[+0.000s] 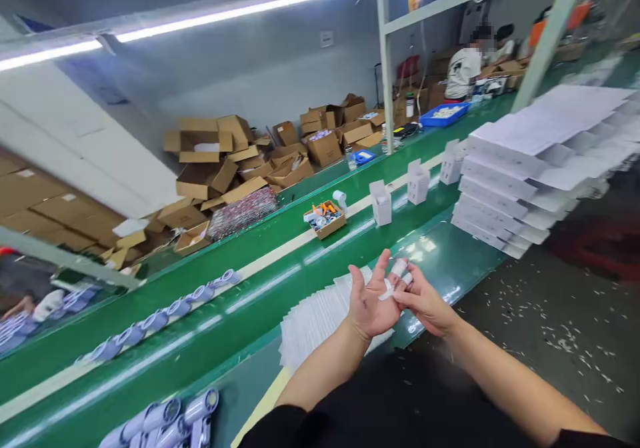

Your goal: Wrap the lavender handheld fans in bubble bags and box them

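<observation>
My left hand (375, 305) is palm up, with its thumb and forefinger spread. White tape or paper strips (387, 291) lie at its fingers. The fingers of my right hand (423, 300) pinch a white strip there. A small white piece (399, 268) is by the fingertips; its exact kind is unclear. Beneath and behind my left hand, a fanned stack of thin white sleeves (313, 325) rests on the bench edge.
Beyond the bench runs a green conveyor (270, 268) with white boxes (381, 205), a parts box (327, 220) and a row of lavender devices (155, 321). More devices (170, 415) lie lower left. White trays (500, 188) are stacked right. A person (463, 71) sits far back.
</observation>
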Motion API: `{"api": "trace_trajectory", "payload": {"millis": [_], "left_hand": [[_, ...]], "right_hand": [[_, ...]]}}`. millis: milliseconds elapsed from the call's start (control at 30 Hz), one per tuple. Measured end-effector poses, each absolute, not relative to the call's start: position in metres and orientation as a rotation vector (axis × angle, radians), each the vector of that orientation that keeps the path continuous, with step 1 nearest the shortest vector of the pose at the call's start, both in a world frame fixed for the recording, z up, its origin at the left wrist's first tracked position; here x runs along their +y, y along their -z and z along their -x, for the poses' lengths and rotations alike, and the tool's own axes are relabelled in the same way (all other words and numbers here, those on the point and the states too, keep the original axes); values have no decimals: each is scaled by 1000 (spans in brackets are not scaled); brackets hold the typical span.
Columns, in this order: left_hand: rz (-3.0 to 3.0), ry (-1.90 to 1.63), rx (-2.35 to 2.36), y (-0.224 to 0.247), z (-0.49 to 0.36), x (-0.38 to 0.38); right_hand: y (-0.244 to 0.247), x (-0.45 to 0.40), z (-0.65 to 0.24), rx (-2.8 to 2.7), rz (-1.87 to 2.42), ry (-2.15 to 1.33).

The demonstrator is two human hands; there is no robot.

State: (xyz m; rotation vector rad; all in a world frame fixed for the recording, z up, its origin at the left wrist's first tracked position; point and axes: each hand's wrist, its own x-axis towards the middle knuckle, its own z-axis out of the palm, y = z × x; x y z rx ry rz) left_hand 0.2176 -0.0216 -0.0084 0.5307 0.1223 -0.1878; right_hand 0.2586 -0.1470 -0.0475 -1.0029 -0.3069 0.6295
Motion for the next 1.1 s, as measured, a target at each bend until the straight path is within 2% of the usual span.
{"api": "trace_trajectory", "payload": {"millis": [233,433,567,667,833,1100], "left_hand": [[-498,126,6,18,-209,-7],[-636,26,-59,33,-209,4],[-724,12,-99,42,-212,6],[-1006,-12,-152,43,-213,10],[-1802,31,-401,33,-210,21],[-2072,15,-317,8,-196,21]], "right_hand": [[52,-121,-256,-322,1172,-583],[62,-113,-266,-492,1508,-145],[66,-111,-278,-590,1585,-202],[65,-111,-288,-654,1647,-199],[58,-114,-304,-889,1709,-218],[42,-109,-329,-1288,1594,-102]]}}
